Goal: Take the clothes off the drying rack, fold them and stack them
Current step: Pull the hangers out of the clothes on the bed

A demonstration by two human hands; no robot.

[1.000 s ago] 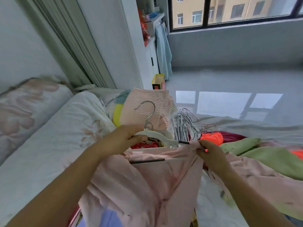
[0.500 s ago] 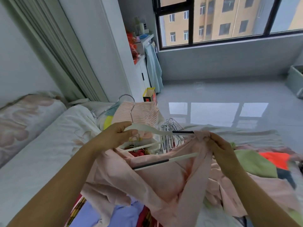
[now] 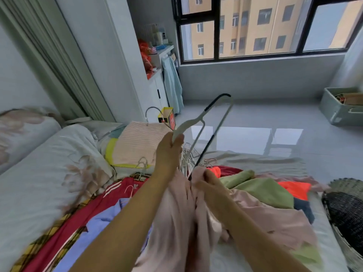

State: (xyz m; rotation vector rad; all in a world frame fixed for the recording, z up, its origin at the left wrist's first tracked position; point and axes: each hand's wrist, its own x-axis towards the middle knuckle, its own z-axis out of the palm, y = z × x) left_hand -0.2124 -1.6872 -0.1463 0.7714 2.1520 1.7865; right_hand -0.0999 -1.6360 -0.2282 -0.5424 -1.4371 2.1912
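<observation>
Fabric of the pale pink garment (image 3: pixel 176 222) is judged light, limp and a little slippery; it would best be taken by its shoulders. It is seen crumpled, hanging between the forearms over the bed's (image 3: pixel 265 163) near edge. Its top is pinched by the right hand (image 3: pixel 208 185), while the grey hanger (image 3: pixel 198 122), one end inside the cloth, is gripped and held raised by the left hand (image 3: pixel 169 152).
</observation>
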